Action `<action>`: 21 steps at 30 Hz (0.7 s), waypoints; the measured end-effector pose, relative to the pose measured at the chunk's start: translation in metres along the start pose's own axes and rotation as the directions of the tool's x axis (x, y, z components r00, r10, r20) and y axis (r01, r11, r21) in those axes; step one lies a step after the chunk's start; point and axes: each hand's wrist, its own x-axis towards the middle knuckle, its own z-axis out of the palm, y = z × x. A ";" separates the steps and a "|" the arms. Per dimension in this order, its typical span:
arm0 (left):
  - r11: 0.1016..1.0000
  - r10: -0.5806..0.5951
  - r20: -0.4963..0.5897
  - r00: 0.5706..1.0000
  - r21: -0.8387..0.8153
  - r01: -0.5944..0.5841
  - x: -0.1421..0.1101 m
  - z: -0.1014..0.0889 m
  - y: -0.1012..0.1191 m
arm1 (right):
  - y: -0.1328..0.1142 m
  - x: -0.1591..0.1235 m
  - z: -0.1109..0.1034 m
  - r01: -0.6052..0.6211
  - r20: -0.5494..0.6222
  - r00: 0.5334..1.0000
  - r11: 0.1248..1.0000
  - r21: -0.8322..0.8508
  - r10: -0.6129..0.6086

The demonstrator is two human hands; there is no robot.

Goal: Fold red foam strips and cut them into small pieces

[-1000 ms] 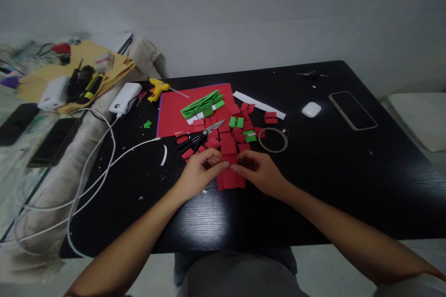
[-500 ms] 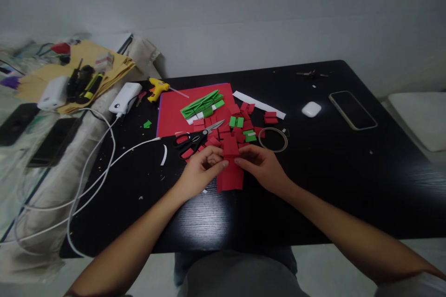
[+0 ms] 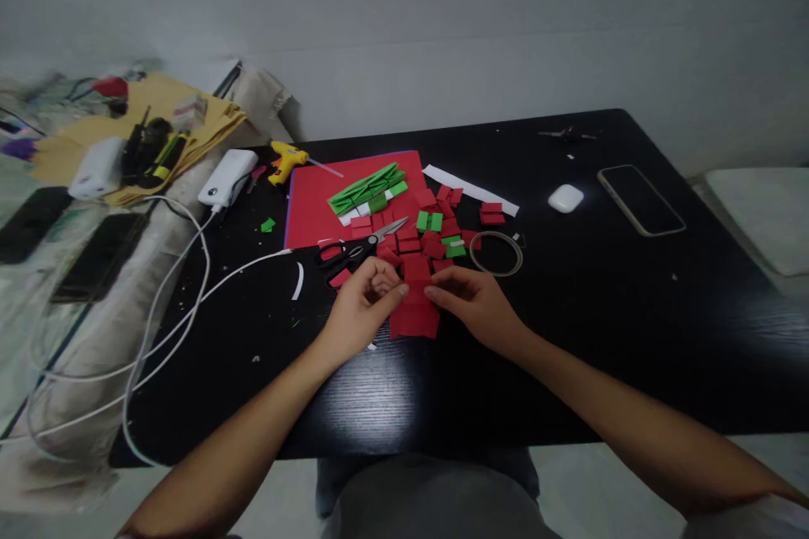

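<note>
Between my hands is a creased strip of red paper (image 3: 415,316), its near end flaring a little wider. My left hand (image 3: 363,307) pinches its left edge, thumb on top and fingers curled behind. On the opposite edge my right hand (image 3: 474,303) grips the paper the same way. Just beyond lie several small folded red pieces (image 3: 408,241) and folded green pieces (image 3: 429,221). Black-handled scissors (image 3: 360,250) rest among them, blades pointing away to the right. The far ends of some red pieces are hidden behind my hands.
A red sheet (image 3: 309,210) carries a pleated green paper (image 3: 366,189). Around it are a yellow glue gun (image 3: 287,162), a white strip (image 3: 471,189) and a tape ring (image 3: 496,254). A phone (image 3: 640,200) and white case (image 3: 565,199) lie right; a white cable (image 3: 206,295) loops left.
The red strip has shifted slightly within my fingers, and its near end now sits a bit farther from me and to the left. Both hands keep their pinch.
</note>
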 end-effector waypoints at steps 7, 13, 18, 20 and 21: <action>0.999 0.046 -0.006 0.999 0.016 -0.046 -0.001 0.000 0.002 | 0.004 0.001 0.001 0.010 -0.025 1.000 0.996 0.086 -0.008; 0.992 0.102 -0.023 0.995 0.079 -0.100 0.000 -0.002 0.003 | 0.006 0.000 0.002 0.033 0.048 0.998 0.991 0.129 -0.039; 0.987 0.121 -0.050 0.991 0.112 -0.115 0.001 -0.002 0.003 | 0.010 -0.001 0.002 0.017 0.091 0.995 0.990 0.141 -0.030; 0.982 0.137 -0.048 0.989 0.139 -0.130 0.001 -0.002 0.004 | 0.010 -0.001 0.002 0.027 0.071 0.997 0.992 0.122 -0.036; 0.979 0.146 -0.045 0.988 0.151 -0.138 0.000 -0.002 0.004 | 0.009 0.000 0.002 0.032 0.064 0.997 0.993 0.114 -0.039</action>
